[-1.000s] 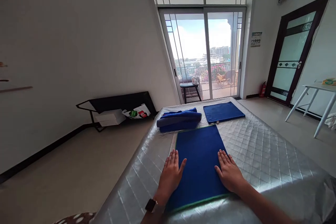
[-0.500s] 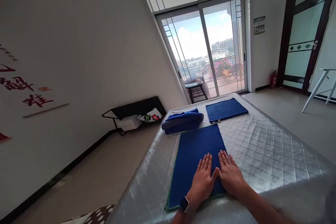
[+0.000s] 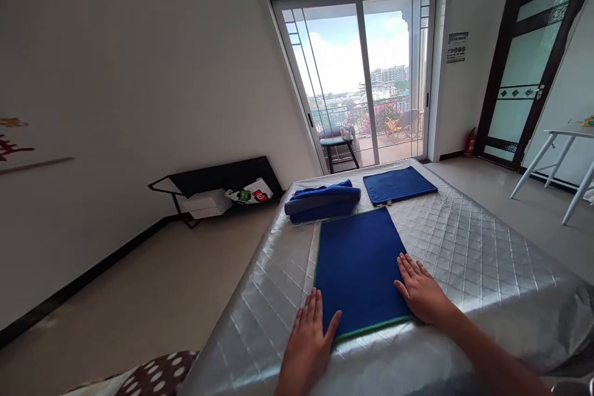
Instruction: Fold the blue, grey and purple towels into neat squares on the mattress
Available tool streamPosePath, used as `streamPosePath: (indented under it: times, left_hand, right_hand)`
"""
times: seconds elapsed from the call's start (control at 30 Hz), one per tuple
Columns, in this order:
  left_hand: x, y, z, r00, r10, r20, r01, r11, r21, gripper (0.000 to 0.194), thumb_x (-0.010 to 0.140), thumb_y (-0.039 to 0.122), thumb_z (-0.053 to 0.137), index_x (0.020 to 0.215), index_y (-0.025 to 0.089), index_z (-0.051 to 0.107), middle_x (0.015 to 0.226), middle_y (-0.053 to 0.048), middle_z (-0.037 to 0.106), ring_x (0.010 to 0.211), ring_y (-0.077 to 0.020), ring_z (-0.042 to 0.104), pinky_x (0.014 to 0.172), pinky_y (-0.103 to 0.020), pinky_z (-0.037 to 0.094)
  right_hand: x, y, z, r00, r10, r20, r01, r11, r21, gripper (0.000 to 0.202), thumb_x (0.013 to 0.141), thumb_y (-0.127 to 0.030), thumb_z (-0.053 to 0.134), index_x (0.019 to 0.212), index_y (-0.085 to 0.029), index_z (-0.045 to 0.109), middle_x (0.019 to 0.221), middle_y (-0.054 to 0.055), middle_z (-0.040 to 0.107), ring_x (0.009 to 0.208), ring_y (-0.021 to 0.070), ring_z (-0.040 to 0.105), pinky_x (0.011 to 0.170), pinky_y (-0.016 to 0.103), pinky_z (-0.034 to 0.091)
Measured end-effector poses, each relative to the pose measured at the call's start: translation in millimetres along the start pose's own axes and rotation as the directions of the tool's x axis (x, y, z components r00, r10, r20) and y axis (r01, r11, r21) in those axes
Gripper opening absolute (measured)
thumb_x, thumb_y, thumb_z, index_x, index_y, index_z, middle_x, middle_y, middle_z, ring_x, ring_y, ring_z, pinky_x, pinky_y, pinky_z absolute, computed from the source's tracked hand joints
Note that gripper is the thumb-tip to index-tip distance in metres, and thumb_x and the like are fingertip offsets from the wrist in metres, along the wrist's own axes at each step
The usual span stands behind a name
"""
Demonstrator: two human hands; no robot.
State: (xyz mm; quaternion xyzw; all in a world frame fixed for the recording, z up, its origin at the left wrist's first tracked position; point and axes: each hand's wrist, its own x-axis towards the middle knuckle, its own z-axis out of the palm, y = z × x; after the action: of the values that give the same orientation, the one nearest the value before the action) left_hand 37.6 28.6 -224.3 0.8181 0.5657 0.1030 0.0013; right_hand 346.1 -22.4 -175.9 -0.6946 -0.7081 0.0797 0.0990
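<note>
A blue cloth (image 3: 362, 266) with green edging lies flat on the silvery quilted mattress (image 3: 468, 247). My left hand (image 3: 310, 334) rests flat at the cloth's near left edge, fingers straight and thumb apart, holding nothing. On the cloth's right edge my right hand (image 3: 420, 288) lies palm down, its fingers stretched out and thumb spread, also holding nothing. Beyond the cloth, to the left, sits a loosely bundled pile of blue cloths (image 3: 322, 201). A folded blue cloth (image 3: 400, 185) with a small pale tag lies at the far right of it.
A black rack (image 3: 213, 182) holding a white box (image 3: 206, 203) and a printed bag (image 3: 250, 192) stands by the left wall. Sliding glass doors (image 3: 357, 86) are behind the mattress. A white stool (image 3: 563, 136) stands at right. Spotted brown fabric (image 3: 158, 377) shows at the lower left.
My hands have moved apart from the middle of the cloth: the left to its near left edge, the right to its right edge. The view has shifted slightly.
</note>
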Motion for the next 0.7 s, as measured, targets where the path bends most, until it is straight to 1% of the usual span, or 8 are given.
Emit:
streamPosePath:
  times: [0.13,0.27,0.3,0.37,0.5,0.57,0.63,0.7]
  left_hand:
    - [-0.9,-1.7,4.6,1.0,0.003,-0.016,-0.002,1.0,0.003,0.079,0.098,0.062,0.023,0.153,0.005,0.032,0.159,-0.016,0.032,0.147,-0.0281,0.03,0.12,-0.048,0.031]
    - [0.3,0.4,1.5,1.0,0.0,-0.005,0.0,0.999,0.044,0.079,0.098,0.061,0.02,0.151,0.004,0.034,0.159,-0.017,0.032,0.148,-0.0294,0.029,0.119,-0.051,0.03]
    - [3.3,8.7,-2.0,1.0,0.021,-0.01,-0.02,0.999,0.049,0.078,0.099,0.06,0.019,0.151,0.004,0.033,0.159,-0.017,0.031,0.148,-0.0294,0.028,0.119,-0.051,0.03]
    - [14.9,38.3,-11.3,0.995,0.095,-0.023,-0.094,0.995,0.045,0.076,0.1,0.059,0.018,0.153,0.007,0.032,0.16,-0.016,0.03,0.149,-0.0281,0.027,0.119,-0.05,0.031]
    - [58.6,124.5,-25.3,0.952,0.305,0.006,-0.305,0.952,0.0,0.072,0.101,0.058,0.014,0.153,0.011,0.032,0.16,-0.013,0.03,0.149,-0.0237,0.026,0.121,-0.044,0.029]
    - [82.3,157.7,-26.2,0.922,0.383,0.059,-0.383,0.924,-0.012,0.071,0.102,0.054,0.009,0.153,0.009,0.031,0.161,-0.014,0.028,0.15,-0.0236,0.023,0.121,-0.044,0.027]
    - [99.6,173.0,-23.8,0.903,0.415,0.111,-0.417,0.909,-0.013,0.071,0.103,0.052,0.007,0.153,0.008,0.03,0.161,-0.015,0.027,0.15,-0.0245,0.022,0.121,-0.046,0.026]
    - [107.7,168.5,-19.6,0.905,0.401,0.141,-0.404,0.915,-0.005,0.072,0.103,0.053,0.008,0.154,0.007,0.029,0.16,-0.016,0.027,0.15,-0.0249,0.021,0.121,-0.047,0.026]
  right_hand:
    - [-18.2,0.1,-3.1,0.998,0.033,0.051,-0.033,0.999,0.004,0.069,0.102,-0.053,0.013,0.157,-0.012,0.02,0.164,0.01,0.017,0.151,0.0233,0.017,0.122,0.043,0.019]
    - [-21.9,-7.8,-12.8,0.99,0.061,0.127,-0.062,0.998,0.007,0.071,0.102,-0.053,0.013,0.157,-0.008,0.018,0.164,0.012,0.015,0.152,0.0237,0.013,0.123,0.044,0.016]
    - [-21.6,-10.1,-15.3,0.988,0.066,0.14,-0.068,0.998,0.016,0.071,0.102,-0.052,0.013,0.157,-0.007,0.017,0.164,0.012,0.014,0.152,0.0236,0.012,0.123,0.044,0.015]
    - [-21.4,-13.7,-19.3,0.986,0.075,0.148,-0.081,0.996,0.038,0.071,0.102,-0.052,0.013,0.157,-0.006,0.017,0.164,0.012,0.014,0.152,0.0233,0.01,0.124,0.044,0.013]
    - [-22.6,-17.2,-23.2,0.992,0.068,0.108,-0.074,0.996,0.047,0.07,0.102,-0.051,0.013,0.157,-0.007,0.021,0.163,0.012,0.018,0.152,0.0239,0.012,0.124,0.044,0.014]
    - [-23.1,-18.3,-24.5,0.992,0.064,0.113,-0.07,0.996,0.049,0.07,0.102,-0.049,0.013,0.156,-0.006,0.024,0.162,0.013,0.019,0.151,0.0243,0.014,0.123,0.045,0.015]
    - [-23.1,-19.3,-26.2,0.99,0.06,0.126,-0.068,0.996,0.055,0.069,0.102,-0.048,0.014,0.156,-0.006,0.025,0.162,0.013,0.019,0.151,0.0241,0.015,0.123,0.045,0.015]
    - [-22.7,-20.1,-27.6,0.989,0.061,0.136,-0.07,0.996,0.061,0.068,0.102,-0.047,0.019,0.156,-0.006,0.023,0.162,0.013,0.018,0.151,0.0237,0.014,0.123,0.045,0.015]
